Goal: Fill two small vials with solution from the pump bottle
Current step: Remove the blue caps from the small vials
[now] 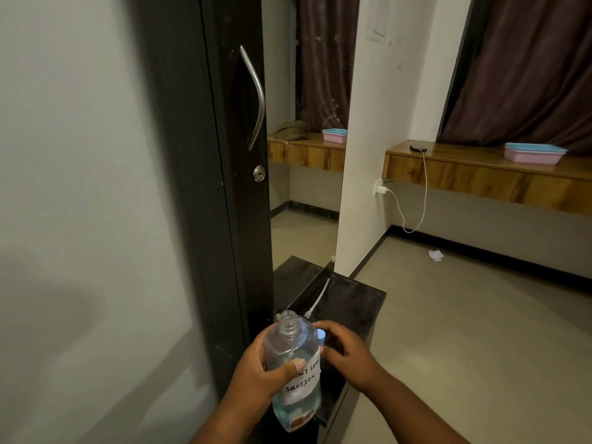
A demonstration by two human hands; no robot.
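The left hand (256, 373) is gripping a clear bottle (296, 370) around its middle, fingers wrapping behind and the thumb pressing across the front just above a white handwritten label (302, 381) reading "SOLUTION". The bottle is tilting slightly, its open threaded neck (288, 323) pointing toward 12 o'clock and its base hanging toward 6 o'clock below the hand; pale blue liquid is sitting in the lower part. At 3 o'clock from the bottle, the right hand (344, 350) is curling its fingers around a small object with a pale blue top (321, 333), touching the bottle's shoulder; what it is cannot be told. Both hands are hovering over a dark ledge (349, 302), where a white tube (317, 299) is lying at 12 o'clock from the bottle neck.
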